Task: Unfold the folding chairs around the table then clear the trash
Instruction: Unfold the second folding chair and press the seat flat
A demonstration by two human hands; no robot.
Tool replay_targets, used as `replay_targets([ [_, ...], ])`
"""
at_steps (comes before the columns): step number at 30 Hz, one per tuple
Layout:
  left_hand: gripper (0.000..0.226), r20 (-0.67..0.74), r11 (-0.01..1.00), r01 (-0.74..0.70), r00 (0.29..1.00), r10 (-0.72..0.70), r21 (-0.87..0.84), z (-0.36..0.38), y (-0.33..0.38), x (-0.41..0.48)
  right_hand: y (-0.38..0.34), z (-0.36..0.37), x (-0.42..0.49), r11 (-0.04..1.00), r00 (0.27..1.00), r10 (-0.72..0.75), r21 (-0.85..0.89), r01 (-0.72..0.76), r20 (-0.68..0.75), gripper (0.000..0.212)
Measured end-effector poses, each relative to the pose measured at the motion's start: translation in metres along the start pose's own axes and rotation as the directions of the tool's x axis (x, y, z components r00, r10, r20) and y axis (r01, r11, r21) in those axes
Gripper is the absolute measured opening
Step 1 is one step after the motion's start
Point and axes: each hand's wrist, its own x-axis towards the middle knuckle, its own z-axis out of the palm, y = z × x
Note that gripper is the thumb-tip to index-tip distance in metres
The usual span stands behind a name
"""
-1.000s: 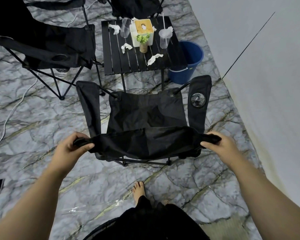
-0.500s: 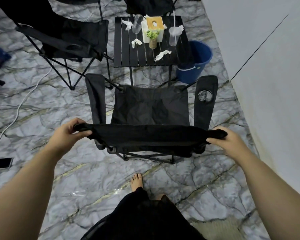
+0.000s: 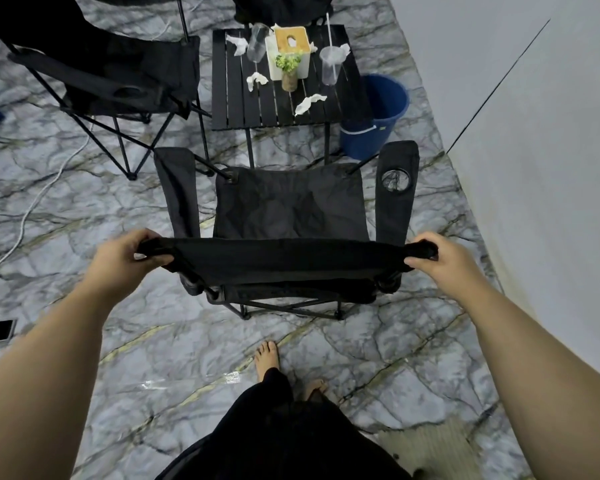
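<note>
From the head view I am looking down at a black chair (image 3: 288,216) standing opened on the marble floor (image 3: 174,344), its seat facing the counter (image 3: 243,98). My left hand (image 3: 118,259) is clenching the left end of the backrest's top edge, and my right hand (image 3: 440,259) is clenching the right end; both grips are wrapping the fabric, which is stretching taut between them. The seat and both armrests are lying beyond the grips, toward the counter, and the chair's rear feet are sitting just below the backrest in the view.

For room: the chair's front edge is standing near the counter's front legs, with a strip of bare floor between. The white wall (image 3: 534,133) is running close along the right, just beside the right armrest. A blue bucket (image 3: 378,109) is sitting between wall and counter, touching or nearly touching the counter's right side. A second open chair (image 3: 118,81) is filling the left of the counter, and a white cable (image 3: 32,202) is trailing across the floor well left of my left hand. My bare feet (image 3: 267,358) are standing behind the chair, with open floor around them.

On the counter, crumpled tissues (image 3: 309,103), two clear cups (image 3: 331,65), a tissue box (image 3: 290,50) and a small plant (image 3: 288,69) are lying scattered.
</note>
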Motion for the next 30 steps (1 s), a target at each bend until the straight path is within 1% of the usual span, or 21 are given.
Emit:
replay_targets([
  [6, 0.018, -0.004, 1.0, -0.011, 1.0, 0.011, 0.016, 0.0, -0.005, -0.003, 0.002, -0.002, 0.001, 1.0, 0.999, -0.01, -0.006, 0.01, 0.043, 0.01],
  [10, 0.017, 0.031, 1.0, 0.029, 0.999, -0.03, 0.009, -0.005, -0.002, -0.005, 0.002, -0.01, 0.004, 0.999, 0.99, -0.036, -0.014, 0.038, 0.136, 0.012],
  [11, 0.019, 0.059, 1.0, 0.03, 0.998, -0.03, 0.01, -0.007, -0.002, -0.006, 0.001, -0.013, 0.005, 0.999, 0.983, -0.034, -0.032, 0.04, 0.178, 0.016],
  [13, 0.025, 0.165, 1.0, 0.017, 0.986, -0.018, 0.011, -0.014, -0.003, -0.004, -0.001, -0.02, 0.008, 0.997, 0.962, -0.014, -0.065, 0.032, 0.272, 0.019],
  [15, 0.033, 0.301, 0.999, 0.035, 0.953, -0.027, -0.018, -0.026, -0.006, 0.004, -0.01, -0.028, 0.013, 1.0, 0.924, 0.021, 0.002, -0.023, 0.381, 0.014],
  [16, 0.037, 0.368, 0.997, 0.06, 0.929, -0.036, -0.052, -0.033, -0.007, 0.009, -0.016, -0.032, 0.016, 0.997, 0.905, 0.041, 0.042, -0.065, 0.424, 0.022],
  [17, 0.044, 0.426, 0.991, 0.094, 0.904, -0.045, -0.094, -0.04, -0.007, 0.015, -0.023, -0.036, 0.02, 0.993, 0.891, 0.062, 0.061, -0.099, 0.449, 0.029],
  [18, 0.049, 0.477, 0.983, 0.127, 0.877, -0.047, -0.136, -0.047, -0.004, 0.022, -0.031, -0.039, 0.026, 0.99, 0.888, 0.076, 0.071, -0.121, 0.454, 0.03],
  [20, 0.049, 0.529, 0.968, 0.148, 0.849, -0.02, -0.201, -0.055, 0.008, 0.039, -0.045, -0.041, 0.044, 0.989, 0.909, 0.077, 0.081, -0.12, 0.409, 0.023],
  [23, 0.035, 0.466, 0.947, 0.112, 0.884, 0.043, -0.301, -0.049, 0.035, 0.077, -0.063, -0.033, 0.085, 0.996, 0.946, 0.081, 0.004, -0.087, 0.314, 0.018],
  [25, 0.026, 0.418, 0.934, 0.092, 0.906, 0.066, -0.346, -0.033, 0.053, 0.108, -0.07, -0.022, 0.12, 0.997, 0.949, 0.07, -0.064, -0.052, 0.306, 0.016],
  [27, 0.019, 0.375, 0.939, 0.085, 0.926, 0.049, -0.332, -0.009, 0.064, 0.146, -0.074, -0.01, 0.155, 0.991, 0.944, 0.078, -0.128, -0.038, 0.32, 0.029],
  [30, 0.013, 0.307, 0.952, 0.101, 0.952, -0.007, -0.29, 0.035, 0.065, 0.206, -0.068, 0.015, 0.207, 0.97, 0.953, 0.122, -0.236, -0.056, 0.276, 0.044],
])
